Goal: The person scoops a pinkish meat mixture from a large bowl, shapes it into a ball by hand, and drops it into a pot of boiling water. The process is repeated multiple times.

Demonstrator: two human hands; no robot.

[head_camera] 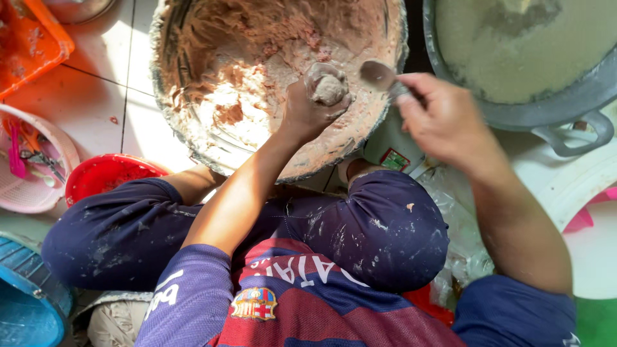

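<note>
My left hand [308, 109] is a fist held over a large basin [168, 122] of pinkish-grey paste. A round ball of paste [329, 88] bulges out of the top of the fist between thumb and forefinger. My right hand [443, 122] grips a metal spoon [380, 76] by the handle. The spoon's bowl sits just right of the ball, almost touching it. Smeared paste coats the basin's inner wall.
A grey metal pot [578, 103] of pale cloudy liquid stands at the upper right. An orange tray [29, 45], a pink basket [32, 186], a red bowl [106, 175] and a blue tub [26, 302] sit at the left on white tiles. My knees fill the foreground.
</note>
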